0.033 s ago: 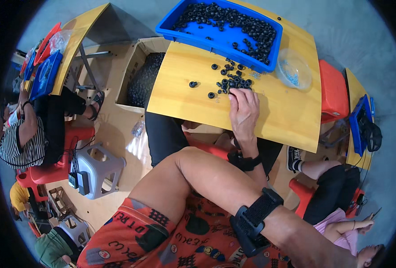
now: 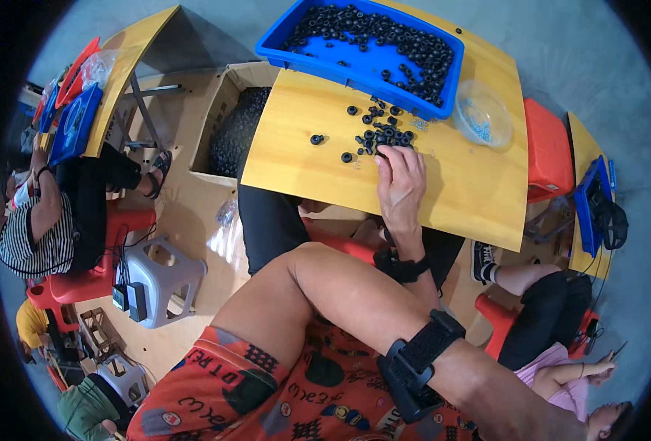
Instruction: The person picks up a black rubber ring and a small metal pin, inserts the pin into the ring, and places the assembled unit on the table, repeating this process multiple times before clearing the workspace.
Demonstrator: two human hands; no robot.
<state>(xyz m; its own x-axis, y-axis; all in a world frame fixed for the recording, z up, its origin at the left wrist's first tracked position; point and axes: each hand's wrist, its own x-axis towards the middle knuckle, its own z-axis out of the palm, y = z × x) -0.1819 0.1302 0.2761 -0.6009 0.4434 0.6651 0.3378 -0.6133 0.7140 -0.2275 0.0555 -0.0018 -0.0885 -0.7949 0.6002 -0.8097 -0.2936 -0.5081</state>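
Observation:
My right hand rests on the yellow table, palm down. Its thumb and curled fingers come together at the near edge of a loose pile of small black round parts. They close on one of these parts, mostly hidden by the fingertips. Single black parts lie to the left of the pile, and some tiny clear pieces lie to its right. My left forearm, wearing a black strap, crosses in front of me and leaves at the lower right. Its hand does not show.
A blue tray of black parts sits at the table's far side, beside a clear bowl with small blue pieces. A cardboard box stands left of the table. Red stools and other seated people are around.

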